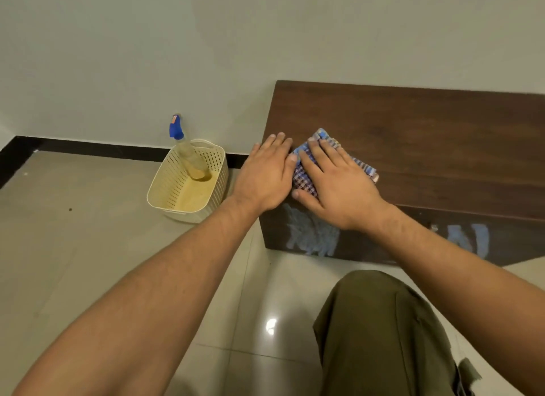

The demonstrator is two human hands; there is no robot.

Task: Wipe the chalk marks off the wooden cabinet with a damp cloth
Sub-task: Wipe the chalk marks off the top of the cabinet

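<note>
Knee nearest. Neither grip clenched: right hand flat, pressing cloth on cabinet top; left hand flat beside. Cloth probably soft, limp, light; bunch mid-fold. Chalk marks on front.

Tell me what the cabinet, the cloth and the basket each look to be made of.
Cabinet: dark wood or wood-look laminate, matte; faint grain streaks show.
Cloth: woven fabric, probably cotton; blue-and-white check with a soft, rumpled edge.
Basket: cream plastic, smooth, likely moulded; even rows of small holes in its walls.
</note>
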